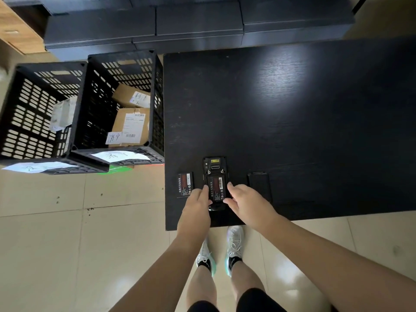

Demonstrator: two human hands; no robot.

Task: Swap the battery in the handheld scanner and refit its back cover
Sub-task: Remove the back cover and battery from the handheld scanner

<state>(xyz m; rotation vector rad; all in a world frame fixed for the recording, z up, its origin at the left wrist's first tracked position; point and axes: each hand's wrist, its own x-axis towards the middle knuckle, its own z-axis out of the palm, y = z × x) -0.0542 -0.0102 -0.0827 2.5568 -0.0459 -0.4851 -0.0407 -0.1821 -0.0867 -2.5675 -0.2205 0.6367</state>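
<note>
The black handheld scanner [215, 167] lies face down near the front edge of the dark table [292, 109], its back open. A black battery [216, 186] with a red label sits in its bay. My left hand [198, 203] touches the battery's left edge with its fingertips. My right hand [245, 201] touches the battery's right edge and lower corner. A second, matching battery [185, 184] lies flat on the table just left of the scanner. The black back cover [258, 183] lies to the scanner's right, partly behind my right hand.
Two black slotted crates [42, 113] [121, 102] stand on the tiled floor left of the table; one holds cardboard parcels [131, 122]. Dark boxes [198, 21] are stacked behind the table. My feet in white shoes [234, 244] stand at the table's front edge.
</note>
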